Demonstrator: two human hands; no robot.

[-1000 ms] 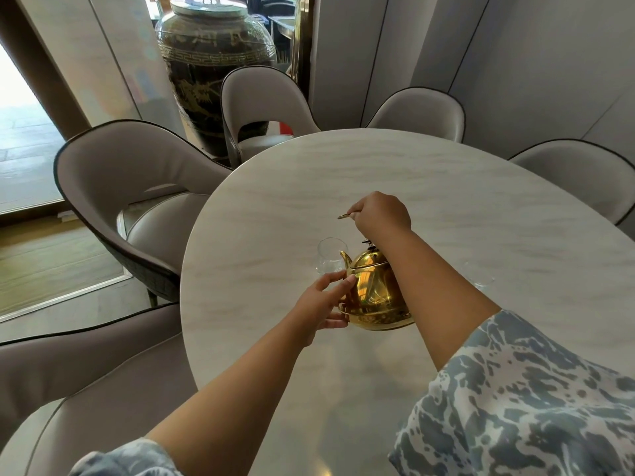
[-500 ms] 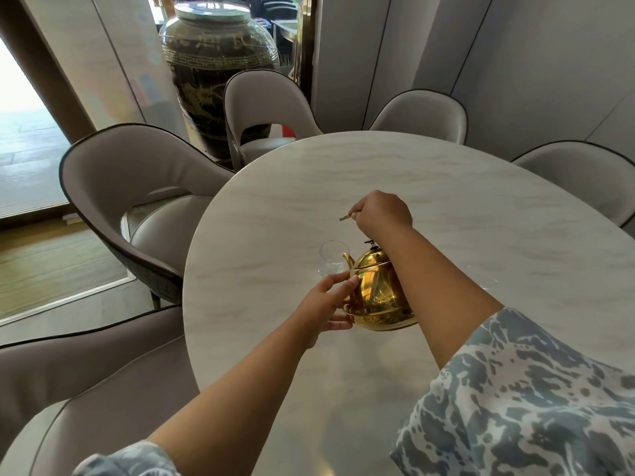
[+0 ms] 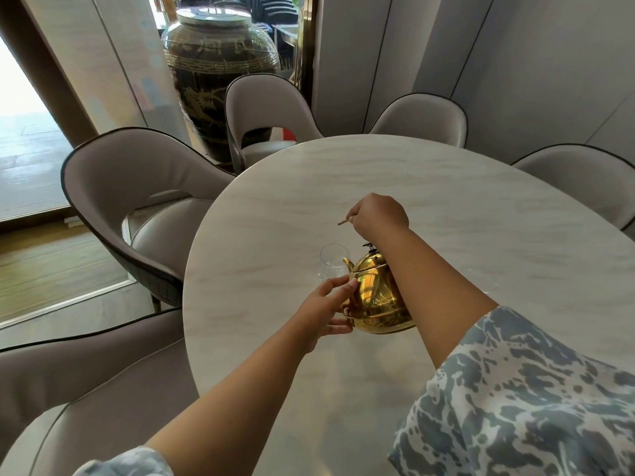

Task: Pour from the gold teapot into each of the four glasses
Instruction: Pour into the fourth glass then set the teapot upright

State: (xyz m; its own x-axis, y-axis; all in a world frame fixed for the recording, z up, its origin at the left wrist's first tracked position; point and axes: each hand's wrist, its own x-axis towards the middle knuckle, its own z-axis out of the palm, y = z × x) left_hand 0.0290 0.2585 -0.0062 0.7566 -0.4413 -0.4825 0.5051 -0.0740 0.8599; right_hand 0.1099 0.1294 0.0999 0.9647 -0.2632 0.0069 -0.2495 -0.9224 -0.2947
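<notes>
beyond the right hand (image 3: pixel 378 214) the marble table (image 3: pixel 446 201) lies bare up to its far edge, open for a hand to pass. to the right of that forearm the top is mostly bare too, save faint clear glass near the sleeve, too dim to make out. between the two hands the gold teapot (image 3: pixel 374 297) blocks the way, and a glass (image 3: pixel 333 261) stands just beside its spout, past the left hand (image 3: pixel 326 307). left of that hand a bare strip runs to the rim, where a chair (image 3: pixel 137 187) crowds close.

Shiny gold teapot (image 3: pixel 376 298) tilted, spout over clear empty glass (image 3: pixel 332 261)
</notes>
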